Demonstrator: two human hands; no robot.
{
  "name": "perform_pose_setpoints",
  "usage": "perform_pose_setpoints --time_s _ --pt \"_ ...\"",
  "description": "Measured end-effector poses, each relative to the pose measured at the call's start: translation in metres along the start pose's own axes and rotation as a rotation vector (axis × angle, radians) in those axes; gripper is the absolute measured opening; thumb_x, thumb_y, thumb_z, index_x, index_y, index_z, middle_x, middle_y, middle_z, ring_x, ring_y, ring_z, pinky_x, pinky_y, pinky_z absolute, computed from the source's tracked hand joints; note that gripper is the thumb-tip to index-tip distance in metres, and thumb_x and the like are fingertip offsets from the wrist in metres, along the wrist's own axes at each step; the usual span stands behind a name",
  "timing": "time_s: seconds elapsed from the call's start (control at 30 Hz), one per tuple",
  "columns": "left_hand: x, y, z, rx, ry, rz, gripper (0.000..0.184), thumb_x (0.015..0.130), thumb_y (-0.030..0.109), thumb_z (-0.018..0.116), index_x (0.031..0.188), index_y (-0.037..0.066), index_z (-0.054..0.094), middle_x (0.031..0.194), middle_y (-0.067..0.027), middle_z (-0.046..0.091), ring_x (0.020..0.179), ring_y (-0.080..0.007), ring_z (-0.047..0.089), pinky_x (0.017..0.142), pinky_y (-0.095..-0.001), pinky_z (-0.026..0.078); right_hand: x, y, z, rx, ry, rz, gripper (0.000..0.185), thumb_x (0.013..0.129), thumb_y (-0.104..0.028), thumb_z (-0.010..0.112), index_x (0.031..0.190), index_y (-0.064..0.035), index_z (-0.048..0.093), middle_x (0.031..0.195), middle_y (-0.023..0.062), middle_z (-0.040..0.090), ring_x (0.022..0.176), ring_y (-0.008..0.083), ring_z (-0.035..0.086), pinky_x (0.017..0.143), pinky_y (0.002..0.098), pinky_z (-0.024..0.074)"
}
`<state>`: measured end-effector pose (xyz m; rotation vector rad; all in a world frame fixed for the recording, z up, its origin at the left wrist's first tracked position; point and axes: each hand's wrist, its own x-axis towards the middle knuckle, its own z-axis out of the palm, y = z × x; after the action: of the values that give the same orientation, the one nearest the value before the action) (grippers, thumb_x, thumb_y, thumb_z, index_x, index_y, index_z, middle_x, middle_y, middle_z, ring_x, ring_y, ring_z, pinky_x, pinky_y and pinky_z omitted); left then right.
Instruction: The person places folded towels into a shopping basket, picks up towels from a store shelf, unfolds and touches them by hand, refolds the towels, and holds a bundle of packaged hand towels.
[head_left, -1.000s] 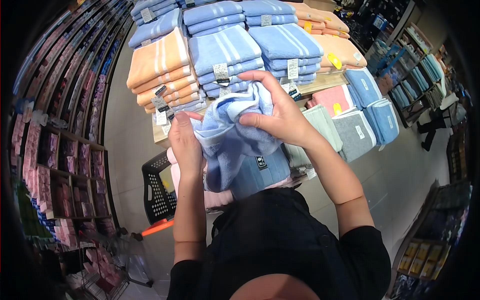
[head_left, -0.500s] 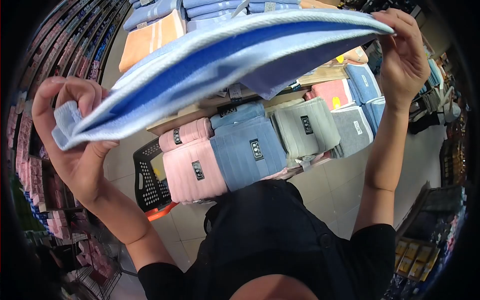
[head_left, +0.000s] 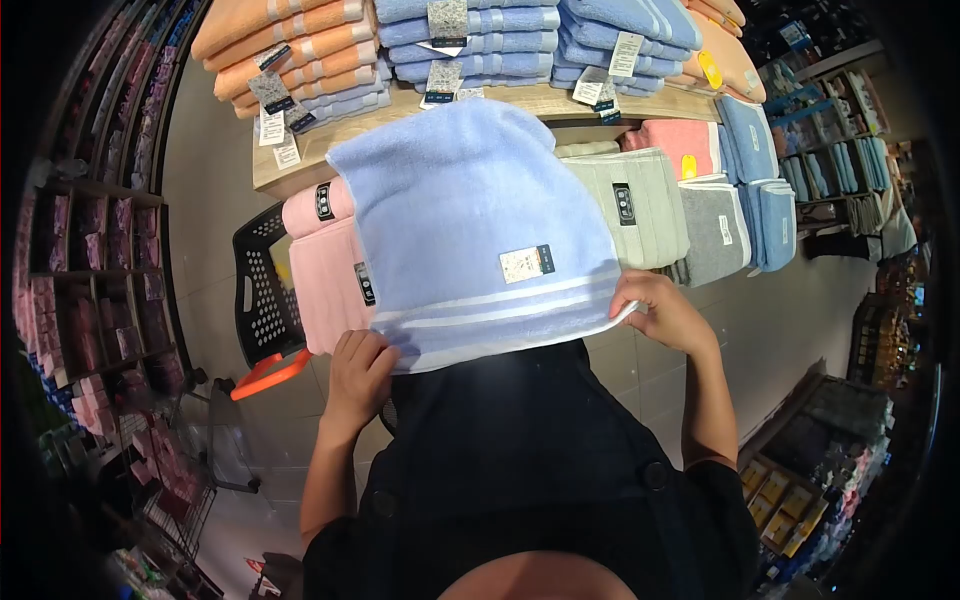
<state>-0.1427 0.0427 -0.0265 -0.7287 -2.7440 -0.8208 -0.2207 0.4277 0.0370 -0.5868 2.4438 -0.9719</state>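
A light blue towel (head_left: 470, 220) with white stripes and a small label hangs spread out in front of me, its far part over the stacked towels. My left hand (head_left: 358, 372) grips its near left corner, fingers closed on the edge. At the near right corner, my right hand (head_left: 662, 308) pinches the white border between thumb and fingers. Beneath the blue towel lie folded pink towels (head_left: 322, 265) on the left, partly covered. Folded grey-green towels (head_left: 640, 205) show at its right side.
Orange towels (head_left: 300, 50) and blue towels (head_left: 470, 35) are piled on a wooden shelf (head_left: 300, 165) ahead. A black basket (head_left: 265, 300) with an orange handle (head_left: 270, 375) stands at left. Grey towels (head_left: 715, 230) sit at right. Racks of goods (head_left: 100, 260) line the left side.
Both hands have come down and closer together, lowering the towel from a raised, folded-looking sweep to a flat spread over the stacks. The towel's striped, labelled face now shows.
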Motion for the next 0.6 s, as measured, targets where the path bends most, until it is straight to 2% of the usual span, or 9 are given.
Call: perform_pose_setpoints --time_s 0.13,0.23,0.33,0.43,0.53,0.57,0.6 --pt "-0.009 0.006 -0.003 -0.017 -0.069 -0.006 0.019 0.061 0.001 0.058 0.079 0.005 0.055 0.076 -0.0077 0.050 0.075 -0.0259 0.052 0.065 -0.0362 0.041 -0.003 -0.002 -0.003 0.083 -0.001 0.030 0.021 0.059 0.003 0.073 0.075 -0.0037 0.061 0.080 0.0059 0.056 0.079 0.0248 0.055 0.075 0.0335 0.0419" --pt "-0.006 0.007 -0.009 -0.036 -0.033 0.057 0.024 0.059 0.000 0.060 0.082 0.004 0.057 0.078 -0.0074 0.052 0.075 -0.0252 0.052 0.065 -0.0353 0.041 -0.004 0.000 -0.006 -0.032 0.019 0.001 0.023 0.059 0.001 0.074 0.076 -0.0040 0.060 0.081 0.0065 0.057 0.080 0.0253 0.055 0.076 0.0327 0.0416" --pt "-0.007 0.007 -0.015 -0.058 0.001 0.014 0.029 0.057 -0.004 0.061 0.085 0.003 0.057 0.083 -0.0084 0.058 0.080 -0.0269 0.056 0.068 -0.0363 0.044 -0.006 0.000 -0.007 -0.138 0.096 -0.034 0.024 0.061 0.002 0.074 0.079 -0.0047 0.059 0.082 0.0063 0.057 0.080 0.0246 0.054 0.076 0.0321 0.0423" --pt "-0.001 0.003 -0.014 -0.139 0.164 -0.068 0.026 0.061 -0.012 0.059 0.084 0.001 0.057 0.084 -0.0120 0.062 0.081 -0.0286 0.060 0.070 -0.0349 0.048 -0.004 -0.001 -0.007 -0.141 0.179 0.000 0.022 0.066 0.004 0.069 0.084 -0.0038 0.059 0.082 0.0069 0.055 0.081 0.0228 0.054 0.077 0.0299 0.0427" --pt "0.012 -0.006 -0.032 -0.313 0.319 -0.247 0.018 0.071 -0.015 0.057 0.086 -0.004 0.056 0.082 -0.0140 0.063 0.082 -0.0254 0.061 0.076 -0.0322 0.047 0.011 -0.026 -0.026 0.075 0.430 -0.047 0.013 0.074 0.003 0.063 0.086 -0.0021 0.059 0.084 0.0074 0.054 0.080 0.0203 0.055 0.072 0.0288 0.0435" --pt "0.024 -0.008 -0.045 -0.263 0.410 -0.179 0.018 0.074 -0.016 0.055 0.089 -0.006 0.056 0.083 -0.0145 0.062 0.082 -0.0215 0.060 0.073 -0.0288 0.046 0.017 -0.031 -0.036 0.020 0.537 -0.149 0.012 0.077 0.003 0.061 0.087 -0.0010 0.059 0.085 0.0076 0.053 0.081 0.0183 0.054 0.072 0.0267 0.0430" --pt "0.041 -0.005 -0.063 -0.234 0.492 -0.127 0.018 0.074 -0.016 0.055 0.091 -0.007 0.056 0.086 -0.0148 0.061 0.080 -0.0213 0.059 0.072 -0.0292 0.047 0.022 -0.037 -0.049 -0.037 0.645 -0.253 0.011 0.079 0.003 0.059 0.089 0.0002 0.059 0.087 0.0077 0.053 0.081 0.0163 0.053 0.072 0.0247 0.0424"
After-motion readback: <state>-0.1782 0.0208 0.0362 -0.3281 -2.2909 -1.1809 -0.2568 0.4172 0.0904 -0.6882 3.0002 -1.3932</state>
